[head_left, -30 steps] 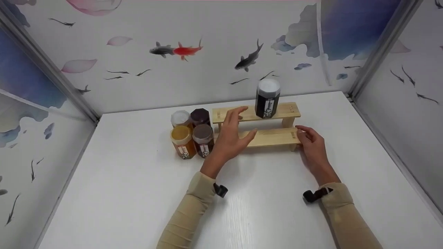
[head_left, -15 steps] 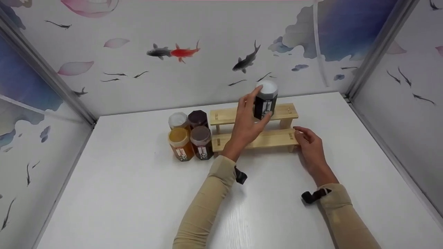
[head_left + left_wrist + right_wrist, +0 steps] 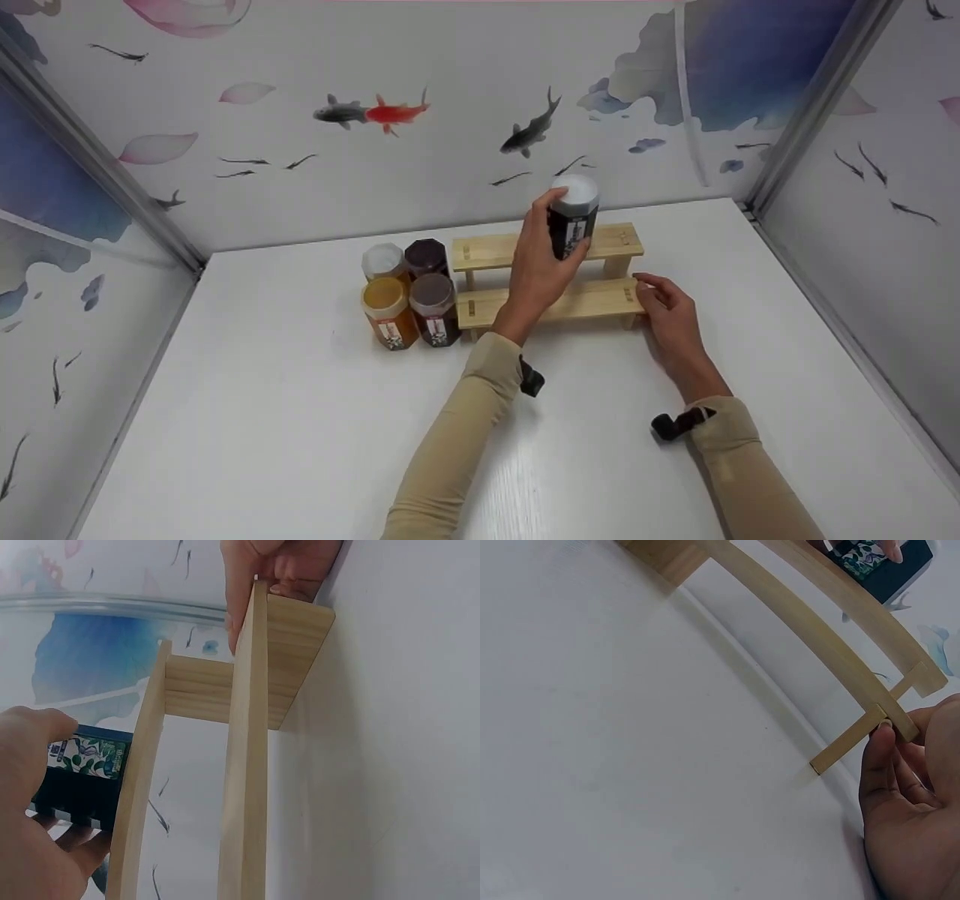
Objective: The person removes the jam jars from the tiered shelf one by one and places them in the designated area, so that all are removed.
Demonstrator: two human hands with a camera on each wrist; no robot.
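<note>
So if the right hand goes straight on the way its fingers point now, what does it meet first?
The right hand already touches the right end of the wooden rack's lower shelf with its fingertips. Going further, it would likely push against that shelf end and its small leg; depth there is unclear.

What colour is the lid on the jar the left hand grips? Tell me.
White or pale grey; the lid tops the dark jar in the left hand. Head view.
</note>
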